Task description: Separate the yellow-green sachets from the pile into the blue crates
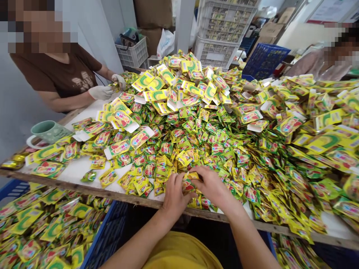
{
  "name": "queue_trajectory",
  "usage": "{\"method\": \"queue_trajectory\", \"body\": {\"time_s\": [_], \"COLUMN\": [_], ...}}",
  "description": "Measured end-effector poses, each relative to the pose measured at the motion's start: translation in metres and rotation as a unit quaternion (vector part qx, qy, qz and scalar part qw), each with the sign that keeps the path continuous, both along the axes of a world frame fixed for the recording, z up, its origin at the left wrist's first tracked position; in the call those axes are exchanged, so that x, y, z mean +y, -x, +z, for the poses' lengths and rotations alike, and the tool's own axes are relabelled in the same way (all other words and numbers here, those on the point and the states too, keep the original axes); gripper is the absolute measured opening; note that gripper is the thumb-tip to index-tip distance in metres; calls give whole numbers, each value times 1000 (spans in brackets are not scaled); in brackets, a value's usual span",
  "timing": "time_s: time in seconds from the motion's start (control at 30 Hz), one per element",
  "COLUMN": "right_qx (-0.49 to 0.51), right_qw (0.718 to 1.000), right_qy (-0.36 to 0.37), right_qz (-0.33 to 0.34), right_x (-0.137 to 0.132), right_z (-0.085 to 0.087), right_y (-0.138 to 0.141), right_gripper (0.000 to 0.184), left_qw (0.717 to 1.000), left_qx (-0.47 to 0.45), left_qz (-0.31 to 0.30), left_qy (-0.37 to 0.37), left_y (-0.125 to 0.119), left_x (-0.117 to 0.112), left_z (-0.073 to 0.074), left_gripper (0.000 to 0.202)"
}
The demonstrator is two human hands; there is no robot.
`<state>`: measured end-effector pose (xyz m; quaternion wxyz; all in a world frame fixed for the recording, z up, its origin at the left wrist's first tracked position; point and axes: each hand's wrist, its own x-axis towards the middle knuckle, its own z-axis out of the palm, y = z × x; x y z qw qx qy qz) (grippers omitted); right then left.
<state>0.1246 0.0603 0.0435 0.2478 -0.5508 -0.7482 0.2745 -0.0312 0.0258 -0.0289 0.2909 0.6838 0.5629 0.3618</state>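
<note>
Yellow-and-red packets (187, 184) sit between my left hand (174, 194) and right hand (211, 186), at the near edge of the counter (73, 170); both grips clamped on them. I judge even fingertip pressure best, edges aligned, nothing crushed

The two bare arms come from below and lean toward each other. The left forearm (140, 241) slants to the right, the right forearm (248, 233) to the left. The left grip (174, 196) points forward, its back partly visible, with the left thumb (191, 195) stretched inward. The right grip (211, 183) turns inward, with its fingers bent toward the left one. Both are closed in a pinching pose, just beside each other.
</note>
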Motion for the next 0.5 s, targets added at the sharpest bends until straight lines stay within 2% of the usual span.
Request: {"method": "queue_trajectory", "body": {"time_s": [0.1, 0.17, 0.23, 0.33, 0.43, 0.5], "right_qx": [74, 73, 41, 26, 33, 15], "right_qw": [997, 996, 993, 989, 988, 989], "right_qy": [-8, -51, -100, -132, -147, -143], "right_qz": [-17, 16, 57, 54, 18, 24], "right_x": [2, 1, -2, -8, -14, -16], "right_z": [2, 0, -5, -14, -23, -27], "right_y": [0, 3, 9, 16, 18, 17], "right_gripper": [16, 8, 10, 8, 13, 11], "left_qw": [981, 954, 926, 899, 898, 898], "left_qx": [-170, -256, -319, -371, -370, -369], "left_qz": [-31, -66, -92, -95, -79, -78], "left_qy": [87, 143, 181, 213, 225, 228], "left_y": [6, 13, 19, 26, 28, 28], "left_x": [4, 6, 6, 2, -1, -2], "left_z": [0, -1, -2, -4, -4, -4], "left_gripper": [25, 19, 21, 26, 25, 25]}}
